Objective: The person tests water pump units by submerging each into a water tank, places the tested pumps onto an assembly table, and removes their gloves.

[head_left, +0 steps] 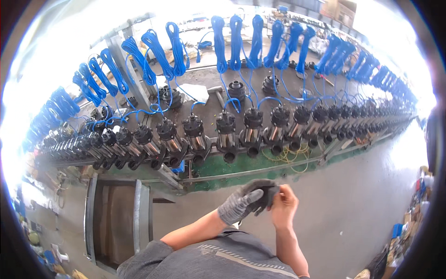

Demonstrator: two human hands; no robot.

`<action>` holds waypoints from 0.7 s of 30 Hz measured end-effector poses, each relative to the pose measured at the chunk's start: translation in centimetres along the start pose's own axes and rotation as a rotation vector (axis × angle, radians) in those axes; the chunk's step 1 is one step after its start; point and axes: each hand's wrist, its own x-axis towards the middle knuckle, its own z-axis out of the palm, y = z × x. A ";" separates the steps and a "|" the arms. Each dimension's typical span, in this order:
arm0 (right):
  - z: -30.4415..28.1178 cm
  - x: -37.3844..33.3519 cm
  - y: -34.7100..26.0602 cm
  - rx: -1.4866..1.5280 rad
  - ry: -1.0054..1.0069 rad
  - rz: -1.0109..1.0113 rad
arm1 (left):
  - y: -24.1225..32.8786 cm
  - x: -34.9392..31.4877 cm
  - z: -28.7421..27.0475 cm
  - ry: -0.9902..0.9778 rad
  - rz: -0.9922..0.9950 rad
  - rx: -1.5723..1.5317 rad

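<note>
In front of my torso, my two hands meet. My left hand [234, 207] wears a grey knit work glove and is closed around a dark, limp piece that looks like another glove [266, 191]. My right hand [284, 207] is bare, its fingers pinched on the right edge of that dark glove. Where the dark glove ends and the fingertips of my left hand begin is hard to make out. Beyond my hands, apart from them, stands a long row of submersible pumps [226, 135] with black tops, steel bodies and black outlets.
Blue cable coils [235, 42] hang above the pumps, their leads running down to them. The pumps line a long bench with a metal rail [241, 174]. Black ribbed parts [236, 90] and a hammer [217, 95] lie behind. A metal-framed cart [138, 218] stands at left; boxes [397, 230] at right.
</note>
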 end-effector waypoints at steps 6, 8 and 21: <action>-2.1 13.9 -6.3 -0.069 0.219 -0.180 | 5.8 9.6 -1.3 -0.385 0.223 0.264; -1.9 17.2 -7.9 -0.162 0.169 -0.242 | 7.3 10.4 -2.6 -0.374 0.200 0.409; 4.8 31.1 -4.6 -0.273 -0.344 -0.337 | 11.5 16.3 -8.5 0.014 0.383 0.570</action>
